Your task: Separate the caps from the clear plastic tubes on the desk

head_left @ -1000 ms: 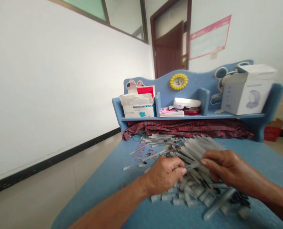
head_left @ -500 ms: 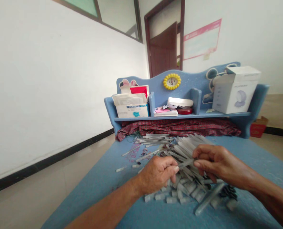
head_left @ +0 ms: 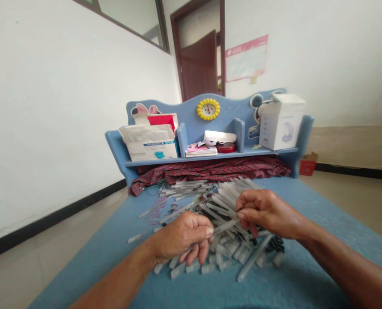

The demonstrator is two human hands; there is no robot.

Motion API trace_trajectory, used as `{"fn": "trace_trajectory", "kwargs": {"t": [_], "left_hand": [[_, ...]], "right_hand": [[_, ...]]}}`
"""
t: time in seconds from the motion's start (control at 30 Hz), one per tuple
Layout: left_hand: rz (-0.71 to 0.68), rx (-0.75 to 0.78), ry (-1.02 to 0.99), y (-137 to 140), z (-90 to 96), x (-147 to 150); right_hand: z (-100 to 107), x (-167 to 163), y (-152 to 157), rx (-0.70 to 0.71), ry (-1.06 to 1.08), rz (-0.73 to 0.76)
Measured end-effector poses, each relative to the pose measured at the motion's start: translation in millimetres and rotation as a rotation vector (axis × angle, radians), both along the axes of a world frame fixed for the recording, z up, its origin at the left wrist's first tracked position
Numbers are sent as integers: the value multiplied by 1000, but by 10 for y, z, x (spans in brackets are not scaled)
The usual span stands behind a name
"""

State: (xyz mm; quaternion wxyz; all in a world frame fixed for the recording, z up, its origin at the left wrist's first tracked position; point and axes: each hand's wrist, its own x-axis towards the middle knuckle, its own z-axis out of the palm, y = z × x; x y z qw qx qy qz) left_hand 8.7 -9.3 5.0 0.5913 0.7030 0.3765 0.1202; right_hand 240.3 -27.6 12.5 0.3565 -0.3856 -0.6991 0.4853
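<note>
A translucent pen barrel (head_left: 225, 226) spans the gap between my two hands, above a heap of loose parts. My left hand (head_left: 184, 236) pinches its left end between thumb and forefinger, the other fingers hanging curled below. At the other end, the thumb and fingers of my right hand (head_left: 262, 211) are closed on it. Behind the hands lies a pile of similar pale barrels (head_left: 225, 193). Short clear pen caps (head_left: 207, 268) are scattered nearer me, and a thicker clear tube (head_left: 252, 259) rests among them. Small black pieces (head_left: 276, 244) lie beneath my right hand.
The blue desk (head_left: 113, 266) has a raised shelf at its back. A mask box (head_left: 152, 148), a red round tin (head_left: 225, 147) and a white carton (head_left: 283, 122) stand there. Checked cloth (head_left: 207, 170) is bunched under the shelf.
The whole scene has shifted left as the view turned right. Both hands still hold the barrel, and the lower fingers of my left hand now hang lower and looser.
</note>
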Motion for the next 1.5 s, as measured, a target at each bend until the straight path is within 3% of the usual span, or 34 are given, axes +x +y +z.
{"fn": "trace_trajectory", "kwargs": {"t": [0.13, 0.57, 0.73, 0.87, 0.93, 1.03, 1.2, 1.5], "left_hand": [[61, 14, -24, 3, 27, 9], [88, 33, -22, 5, 79, 18], [140, 118, 20, 262, 138, -268], [385, 272, 29, 483, 147, -466], [483, 321, 7, 510, 132, -463], [479, 337, -4, 444, 100, -357], [347, 327, 27, 267, 73, -167], [280, 347, 85, 235, 19, -106]], "right_hand": [[11, 23, 34, 28, 77, -21], [-16, 30, 37, 102, -68, -76], [80, 252, 168, 162, 136, -385], [37, 277, 237, 229, 122, -548], [-11, 222, 222, 281, -15, -532], [-45, 159, 174, 301, -207, -408], [56, 297, 172, 207, -335, -327], [75, 560, 268, -48, -753, -153]]}}
